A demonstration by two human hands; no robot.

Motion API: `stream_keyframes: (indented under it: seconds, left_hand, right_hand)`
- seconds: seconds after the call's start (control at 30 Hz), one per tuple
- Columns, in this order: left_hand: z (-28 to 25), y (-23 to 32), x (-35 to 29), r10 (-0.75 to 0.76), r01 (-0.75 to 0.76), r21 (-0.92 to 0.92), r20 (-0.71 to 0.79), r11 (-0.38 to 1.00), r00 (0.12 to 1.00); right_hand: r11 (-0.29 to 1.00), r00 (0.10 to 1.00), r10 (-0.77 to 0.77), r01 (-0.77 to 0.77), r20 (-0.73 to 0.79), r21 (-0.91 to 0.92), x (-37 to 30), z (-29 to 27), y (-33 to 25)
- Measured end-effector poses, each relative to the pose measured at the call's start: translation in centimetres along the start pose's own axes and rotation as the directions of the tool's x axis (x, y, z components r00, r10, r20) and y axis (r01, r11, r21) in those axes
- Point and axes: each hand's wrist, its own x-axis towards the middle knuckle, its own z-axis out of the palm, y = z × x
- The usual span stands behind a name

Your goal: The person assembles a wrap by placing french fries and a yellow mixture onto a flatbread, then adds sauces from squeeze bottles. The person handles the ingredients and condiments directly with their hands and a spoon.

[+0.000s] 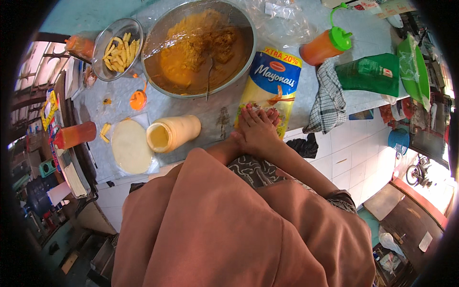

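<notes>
While the left hand's (272,116) grip is unclear, the right hand (259,133), fingers straight, overlaps it on a pouch (273,79).

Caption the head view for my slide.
Right hand crossed over left hand on a mayonnaise pouch, uncapped squeeze bottle nearby.

A food pouch (272,79) and fries (119,52) suggest a kitchen.

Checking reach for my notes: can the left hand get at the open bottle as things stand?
Probably, once freed: the left hand is mostly hidden beneath the right hand at the pouch, but no object shows between it and the bottle.
</notes>
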Motion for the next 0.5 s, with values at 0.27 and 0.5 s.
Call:
stream_keyframes:
  seconds: [0.27, 0.5]
  left_hand:
    - [-0.4, 0.2, 0.8, 0.106, -0.126, 0.447, 0.068, 0.885, 0.992]
    - [-0.4, 0.1, 1.1, 0.109, -0.149, 0.519, 0.107, 0.842, 0.988]
  right_hand:
    - [0.991, 0.992, 0.126, -0.125, -0.023, 0.049, 2.5, -0.7, 0.2]
    - [0.990, 0.997, 0.079, -0.078, -0.003, 0.120, 4.0, -0.6, 3.3]
